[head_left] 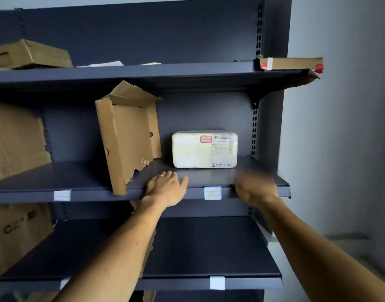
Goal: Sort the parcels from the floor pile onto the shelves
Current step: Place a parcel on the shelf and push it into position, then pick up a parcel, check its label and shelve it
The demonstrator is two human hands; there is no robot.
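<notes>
Parcel [204, 150]: white, wrapped, with a printed shipping label and a red-bordered sticker on its face. It stands on the middle shelf [209, 177], right section, at the back panel. Neither hand touches it.

Left hand [165, 188]: palm down on the front of the middle shelf, fingers straight and released, grasping nothing. There is a ring on one finger. It lies just beside the lower corner of the torn box [128, 136] and near the parcel, in front and to the left of it.

Right hand [254, 188]: at the shelf's front edge, to the right of the blue-bordered label [212, 193]. It is blurred, so its grip cannot be told.

Torn box: open brown cardboard with a ragged lower edge, standing tilted on the middle shelf left of the parcel and apart from it.

Top shelf [143, 71]: a brown box [30, 54] at the left; flat cardboard [292, 63] with red tape overhanging the right end.

Lower shelf [209, 247]: a printed carton [15, 234] at the far left.
</notes>
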